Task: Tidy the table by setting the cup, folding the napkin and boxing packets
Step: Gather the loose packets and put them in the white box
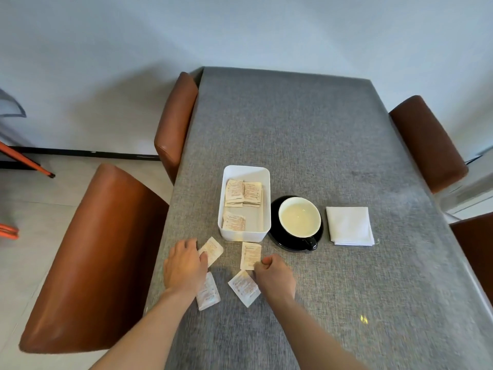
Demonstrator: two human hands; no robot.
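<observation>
Near the middle of the frame stands the white box (244, 204), already holding several packets, so the boxing is judged partly done. To its right the cup (299, 216) sits on a black saucer (277, 236), and further right the napkin (349, 225) lies folded in a square.

Four packets lie loose on the grey table (320, 129), below the box. The left hand (184, 265) presses flat with its fingers on the upper left packet (212, 249), probably to slide it up; it does not yet clasp it. The right hand (273, 275) is curled, its fingertips pinching the lower edge of the middle packet (250, 255). Two further packets (244, 287) wait between the wrists.
</observation>
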